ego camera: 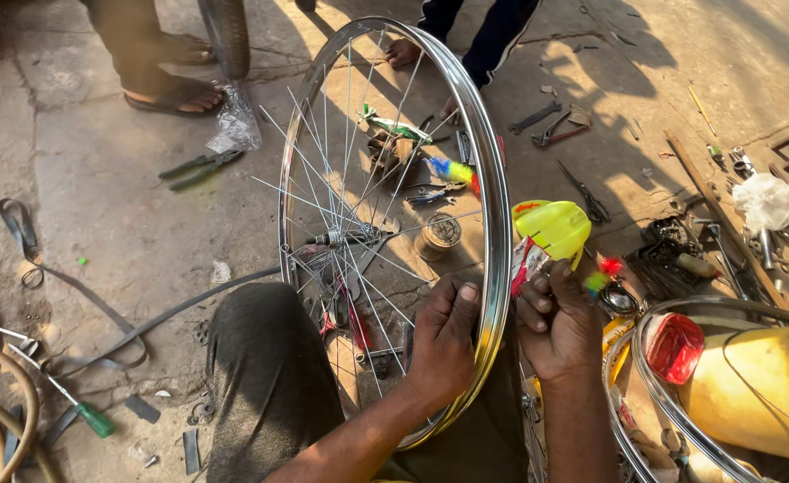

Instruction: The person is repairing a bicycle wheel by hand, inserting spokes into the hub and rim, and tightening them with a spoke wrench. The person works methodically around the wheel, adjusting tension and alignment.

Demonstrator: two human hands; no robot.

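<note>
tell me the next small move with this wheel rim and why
Probably seat that spoke end in the rim hole. The left hand grips the inside of the shiny rim, fingers pinched at its edge, while the right hand pinches from outside at the same spot. Several spokes already run to the hub. What the fingers hold is too small to tell.

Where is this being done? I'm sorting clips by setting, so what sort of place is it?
Probably an open-air bicycle repair spot: both hands work a spoked wheel rim over bare ground, with pliers and spare rims lying around.
</note>
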